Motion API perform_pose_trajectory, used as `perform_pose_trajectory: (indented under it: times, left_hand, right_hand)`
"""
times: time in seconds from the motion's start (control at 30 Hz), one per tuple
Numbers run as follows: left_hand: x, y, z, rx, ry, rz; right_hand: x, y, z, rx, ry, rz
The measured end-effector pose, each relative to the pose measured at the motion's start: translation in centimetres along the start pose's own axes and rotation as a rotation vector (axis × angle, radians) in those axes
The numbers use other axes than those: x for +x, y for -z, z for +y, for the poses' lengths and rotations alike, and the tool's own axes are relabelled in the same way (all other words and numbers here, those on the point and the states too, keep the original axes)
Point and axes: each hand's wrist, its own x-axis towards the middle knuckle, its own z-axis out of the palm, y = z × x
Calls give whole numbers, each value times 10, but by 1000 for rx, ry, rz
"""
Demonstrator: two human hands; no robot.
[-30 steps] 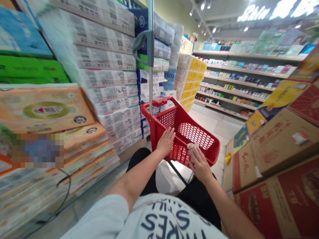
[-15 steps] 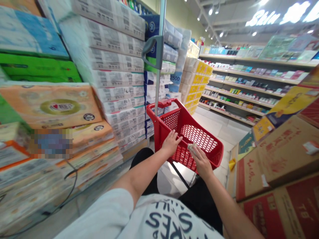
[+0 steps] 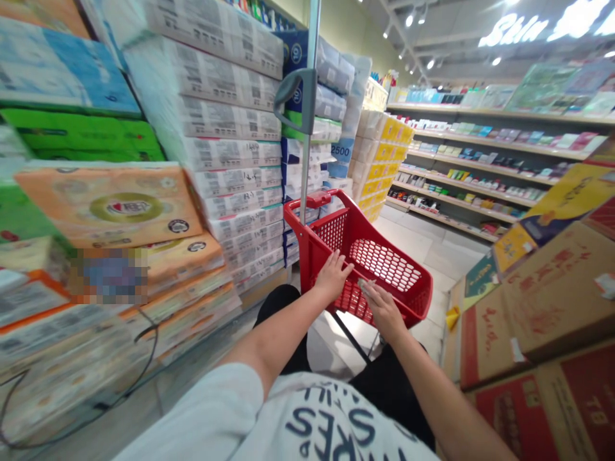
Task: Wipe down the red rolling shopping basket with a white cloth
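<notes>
A red plastic shopping cart with perforated basket walls stands in front of my knees. My left hand is on the near rim, its fingers hooked over the edge. A little to the right, my right hand presses a small crumpled pale cloth against the same rim, fingers close together. Most of the cloth is under the fingers, so I cannot tell whether it is fabric or paper. From the cart's left end rises a metal pole with a grey loop handle.
Stacked tissue packs and tall white wrapped bundles line the left side. Cardboard cartons are piled close on the right. Shelves of small boxed goods stand behind the cart. A dark cable hangs at the lower left.
My right hand and the cloth have slid slightly left along the rim. My left hand keeps its place on the cart, and the view has shifted a little.
</notes>
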Motion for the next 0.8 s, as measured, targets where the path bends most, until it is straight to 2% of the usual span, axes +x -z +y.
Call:
perform_pose_trajectory:
  times: [0.13, 0.3, 0.5, 0.73, 0.8]
  left_hand:
    - [0, 1, 0, 6, -1, 2]
    - [-2, 1, 1, 8, 27, 0]
    - [-6, 4, 0, 1, 4, -3]
    - [-6, 2, 1, -1, 10, 15]
    - [-7, 3, 1, 0, 9, 8]
  right_hand:
    - [8, 3, -4, 11, 25, -2]
    - [27, 9, -9, 49, -30, 17]
    - [11, -9, -20, 72, -16, -38]
    - [29, 2, -19, 22, -57, 59]
    - [28, 0, -20, 19, -44, 44]
